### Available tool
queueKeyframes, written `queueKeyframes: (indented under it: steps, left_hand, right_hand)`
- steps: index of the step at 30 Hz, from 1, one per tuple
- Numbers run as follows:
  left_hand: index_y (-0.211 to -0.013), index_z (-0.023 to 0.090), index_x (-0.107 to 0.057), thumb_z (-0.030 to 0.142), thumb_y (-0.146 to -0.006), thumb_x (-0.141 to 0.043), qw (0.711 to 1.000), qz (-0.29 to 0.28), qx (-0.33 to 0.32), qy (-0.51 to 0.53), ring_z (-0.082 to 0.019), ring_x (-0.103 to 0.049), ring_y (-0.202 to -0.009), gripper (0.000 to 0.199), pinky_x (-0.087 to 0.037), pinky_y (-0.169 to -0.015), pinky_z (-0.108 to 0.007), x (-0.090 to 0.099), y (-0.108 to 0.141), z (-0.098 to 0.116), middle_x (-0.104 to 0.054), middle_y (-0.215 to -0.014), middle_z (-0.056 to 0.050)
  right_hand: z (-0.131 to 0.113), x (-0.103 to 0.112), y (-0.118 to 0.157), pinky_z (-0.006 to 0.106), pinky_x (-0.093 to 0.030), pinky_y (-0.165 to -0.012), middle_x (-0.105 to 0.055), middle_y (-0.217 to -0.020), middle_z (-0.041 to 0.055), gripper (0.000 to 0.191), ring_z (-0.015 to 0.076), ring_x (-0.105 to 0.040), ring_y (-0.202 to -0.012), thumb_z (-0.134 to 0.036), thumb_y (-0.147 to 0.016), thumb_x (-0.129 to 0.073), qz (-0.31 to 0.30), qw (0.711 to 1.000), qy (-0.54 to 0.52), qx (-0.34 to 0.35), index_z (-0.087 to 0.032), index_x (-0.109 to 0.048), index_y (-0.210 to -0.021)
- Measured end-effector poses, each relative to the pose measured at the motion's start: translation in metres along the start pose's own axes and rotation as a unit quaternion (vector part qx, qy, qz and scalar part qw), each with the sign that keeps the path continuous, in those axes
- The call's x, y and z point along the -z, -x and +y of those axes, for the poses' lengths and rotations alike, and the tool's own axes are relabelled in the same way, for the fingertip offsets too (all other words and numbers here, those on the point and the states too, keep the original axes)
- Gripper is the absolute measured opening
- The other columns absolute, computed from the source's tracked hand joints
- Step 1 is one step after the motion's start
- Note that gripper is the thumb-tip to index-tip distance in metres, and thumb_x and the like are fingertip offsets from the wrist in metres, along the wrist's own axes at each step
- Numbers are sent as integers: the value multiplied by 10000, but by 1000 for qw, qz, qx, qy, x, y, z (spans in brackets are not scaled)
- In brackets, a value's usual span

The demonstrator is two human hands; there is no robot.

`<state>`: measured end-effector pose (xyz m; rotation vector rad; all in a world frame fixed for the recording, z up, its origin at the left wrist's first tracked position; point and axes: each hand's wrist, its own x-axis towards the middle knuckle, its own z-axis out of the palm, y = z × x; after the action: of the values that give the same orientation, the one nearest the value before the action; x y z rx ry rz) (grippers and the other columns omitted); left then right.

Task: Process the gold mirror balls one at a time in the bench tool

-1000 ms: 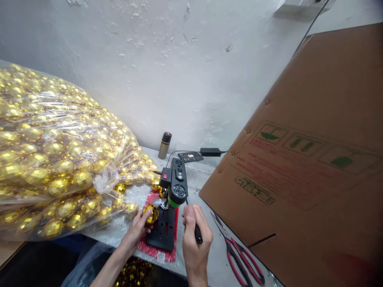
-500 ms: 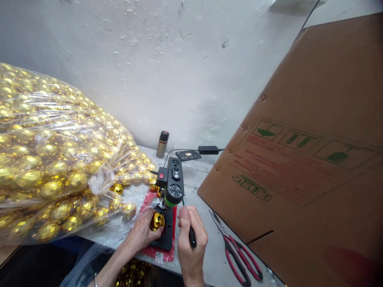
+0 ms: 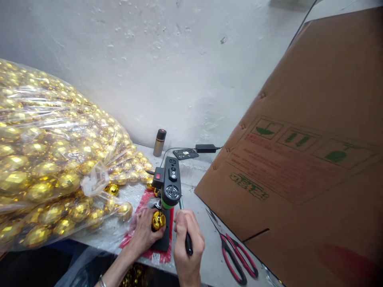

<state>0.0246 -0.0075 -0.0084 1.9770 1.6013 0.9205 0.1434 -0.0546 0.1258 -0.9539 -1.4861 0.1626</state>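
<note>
A faceted gold ball (image 3: 158,221) is gripped between the thumb and fingers of my left hand (image 3: 145,231), over the black base (image 3: 164,242) of a small press-like machine (image 3: 172,179). The ball sits just below the machine's green-ringed head. My right hand (image 3: 189,243) is wrapped round the black handle (image 3: 188,244) of the machine's lever, to the right of the base. Under the base lies a red plastic sheet (image 3: 169,255).
A clear bag of gold balls (image 3: 60,151) fills the left side. Red-handled scissors (image 3: 236,255) lie at the right, beside a large cardboard box (image 3: 299,159). Behind the machine are a bottle (image 3: 159,142), a phone-like black item (image 3: 185,154) and a power adapter (image 3: 206,148).
The whole view has shifted slightly, with things appearing a little further left. Both hands keep their holds on the ball and the lever handle.
</note>
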Motion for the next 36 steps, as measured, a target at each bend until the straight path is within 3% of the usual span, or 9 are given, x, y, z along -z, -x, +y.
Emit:
queueKeyframes:
  steps: [8, 15, 24, 30, 36]
  left_hand:
    - [-1127, 201, -649, 323, -739, -698, 999, -3, 13, 37, -346, -626, -1078, 410, -422, -977, -546, -9, 4, -6, -705, -1074, -93]
    - [-1142, 204, -646, 331, -748, -700, 999, -24, 34, 33, -347, -603, -1106, 417, -387, -1027, -564, -6, 4, -1, -702, -1098, -100]
    - [-1121, 207, -646, 367, -774, -702, 999, -16, 31, 16, -345, -616, -1102, 387, -409, -1012, -544, -10, 4, -2, -705, -1092, -104]
    - [-1129, 196, -645, 323, -751, -709, 999, -12, 27, 23, -344, -619, -1101, 404, -399, -1013, -545, -11, 4, -3, -713, -1096, -104]
    - [-1143, 182, -645, 330, -760, -690, 999, -17, 29, 27, -350, -612, -1106, 413, -396, -1001, -535, -11, 2, -3, -710, -1111, -114]
  right_hand:
    - [32, -9, 28, 197, -428, -555, -496, -695, -32, 305, 96, -515, -607, -103, -1015, -375, 31, 995, 21, 97, -225, -457, -748]
    - [51, -18, 49, 250, -406, -549, -546, -709, -14, 287, 121, -531, -596, -130, -1003, -409, 68, 997, 2, 42, -226, -485, -743]
    - [57, -19, 53, 261, -362, -542, -547, -704, -16, 278, 126, -507, -583, -155, -1007, -409, 73, 996, -7, 44, -227, -485, -749]
    - [62, -22, 53, 278, -414, -616, -557, -706, -18, 279, 123, -532, -617, -138, -1003, -415, 90, 994, -5, 60, -221, -501, -752]
    - [64, -26, 53, 280, -411, -594, -547, -684, -27, 294, 120, -525, -583, -187, -1018, -428, 110, 992, -2, 54, -220, -486, -732]
